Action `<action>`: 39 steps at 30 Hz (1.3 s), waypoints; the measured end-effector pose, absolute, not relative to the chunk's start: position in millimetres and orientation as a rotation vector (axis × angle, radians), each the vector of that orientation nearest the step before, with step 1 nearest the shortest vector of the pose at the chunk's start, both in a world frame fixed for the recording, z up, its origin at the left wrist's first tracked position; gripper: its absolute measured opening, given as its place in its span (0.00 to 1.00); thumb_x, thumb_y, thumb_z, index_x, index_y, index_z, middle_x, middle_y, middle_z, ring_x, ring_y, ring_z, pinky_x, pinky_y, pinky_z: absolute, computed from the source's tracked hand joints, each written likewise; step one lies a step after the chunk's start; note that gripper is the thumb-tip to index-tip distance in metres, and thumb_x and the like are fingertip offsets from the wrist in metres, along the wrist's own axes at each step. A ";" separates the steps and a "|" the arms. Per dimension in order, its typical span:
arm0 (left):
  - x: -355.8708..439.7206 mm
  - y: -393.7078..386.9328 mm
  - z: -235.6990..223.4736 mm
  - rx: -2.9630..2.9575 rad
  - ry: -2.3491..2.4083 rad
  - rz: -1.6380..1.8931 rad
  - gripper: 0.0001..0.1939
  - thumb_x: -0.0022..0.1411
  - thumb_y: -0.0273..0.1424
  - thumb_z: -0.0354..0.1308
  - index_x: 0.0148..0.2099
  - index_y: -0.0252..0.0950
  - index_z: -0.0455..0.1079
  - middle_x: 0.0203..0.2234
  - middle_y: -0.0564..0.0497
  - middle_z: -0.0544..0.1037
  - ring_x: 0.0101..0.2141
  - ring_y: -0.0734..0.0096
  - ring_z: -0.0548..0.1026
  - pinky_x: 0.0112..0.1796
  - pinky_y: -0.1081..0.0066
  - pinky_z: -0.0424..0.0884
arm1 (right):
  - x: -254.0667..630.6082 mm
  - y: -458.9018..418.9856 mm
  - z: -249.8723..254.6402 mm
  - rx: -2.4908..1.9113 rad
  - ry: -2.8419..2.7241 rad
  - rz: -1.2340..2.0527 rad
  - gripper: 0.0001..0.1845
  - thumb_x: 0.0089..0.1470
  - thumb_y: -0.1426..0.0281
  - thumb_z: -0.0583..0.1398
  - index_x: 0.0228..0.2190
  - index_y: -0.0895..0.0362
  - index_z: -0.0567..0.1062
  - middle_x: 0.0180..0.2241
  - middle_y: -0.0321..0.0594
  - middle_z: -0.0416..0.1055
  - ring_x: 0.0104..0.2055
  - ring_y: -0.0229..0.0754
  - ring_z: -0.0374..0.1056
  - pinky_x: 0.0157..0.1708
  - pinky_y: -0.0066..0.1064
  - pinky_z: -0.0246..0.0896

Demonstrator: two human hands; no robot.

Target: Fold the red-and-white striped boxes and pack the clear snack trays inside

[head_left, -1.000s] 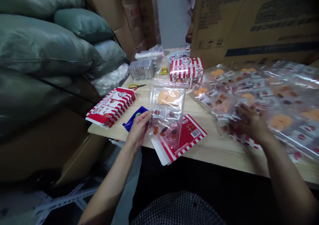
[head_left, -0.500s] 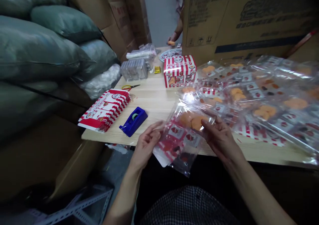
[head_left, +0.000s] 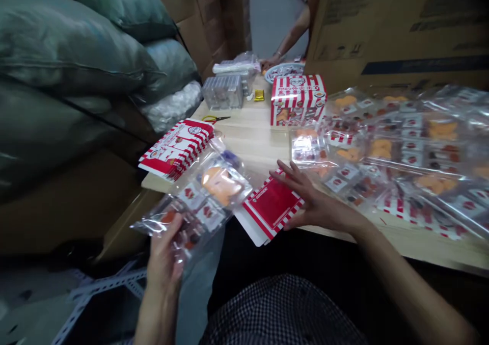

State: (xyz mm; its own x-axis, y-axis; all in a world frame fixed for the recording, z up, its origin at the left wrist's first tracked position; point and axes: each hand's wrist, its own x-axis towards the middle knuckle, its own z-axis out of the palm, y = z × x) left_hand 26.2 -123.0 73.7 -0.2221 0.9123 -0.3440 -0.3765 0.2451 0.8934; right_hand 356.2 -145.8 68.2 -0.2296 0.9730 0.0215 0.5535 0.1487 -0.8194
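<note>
In my left hand (head_left: 166, 250) is a clear plastic packet (head_left: 208, 210) with orange pieces, small printed sachets and dark bits inside. The thumb presses on its near end. My right hand (head_left: 311, 200) is open, its fingers spread over the right edge of a flat red-and-white printed carton (head_left: 273, 202). That carton lies at the table's front edge, its white flap sticking out over it. Behind the packet, the blue tape dispenser (head_left: 231, 157) is mostly hidden. Left of it lies a stack of folded striped cartons (head_left: 179, 143).
An assembled striped box (head_left: 298, 100) stands mid-table. Many filled packets (head_left: 382, 149) cover the right side. Scissors (head_left: 216, 118), a gold sachet (head_left: 259, 95), clear plastic cases (head_left: 222, 91) and a bowl (head_left: 284, 71) sit farther back, where another person's hand (head_left: 270, 62) reaches in.
The packet has moved left with my left hand, away from my right hand, which has let go of it. The flat carton beneath is now uncovered. My view has shifted left.
</note>
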 end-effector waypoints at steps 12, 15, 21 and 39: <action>-49.3 -134.5 45.0 0.551 1.363 0.674 0.34 0.47 0.29 0.74 0.57 0.33 0.71 0.26 0.47 0.82 0.24 0.65 0.80 0.24 0.73 0.75 | 353.5 -88.4 16.5 -1.472 -2.754 0.749 0.70 0.29 0.67 0.74 0.70 0.49 0.50 0.69 0.55 0.51 0.72 0.70 0.39 0.67 0.65 0.24; -44.2 -119.9 35.9 0.572 1.354 0.652 0.29 0.46 0.30 0.75 0.50 0.31 0.72 0.25 0.47 0.82 0.21 0.67 0.79 0.22 0.74 0.74 | 356.1 -96.4 18.7 -1.431 -2.771 0.751 0.70 0.28 0.62 0.74 0.70 0.51 0.51 0.64 0.57 0.56 0.68 0.70 0.47 0.66 0.66 0.25; -15.5 -99.4 32.0 0.653 1.321 0.746 0.21 0.46 0.30 0.74 0.40 0.33 0.70 0.25 0.49 0.82 0.20 0.70 0.78 0.22 0.76 0.74 | 354.2 -119.6 10.4 -1.411 -2.699 0.707 0.66 0.33 0.54 0.72 0.70 0.51 0.51 0.64 0.57 0.52 0.67 0.69 0.48 0.66 0.66 0.26; 6.6 -90.3 37.5 0.953 1.386 0.883 0.29 0.45 0.34 0.75 0.49 0.34 0.71 0.32 0.52 0.78 0.27 0.72 0.77 0.28 0.73 0.76 | 352.6 -141.0 -0.8 -1.493 -2.584 0.498 0.60 0.41 0.50 0.69 0.69 0.56 0.54 0.61 0.61 0.54 0.66 0.72 0.49 0.66 0.69 0.29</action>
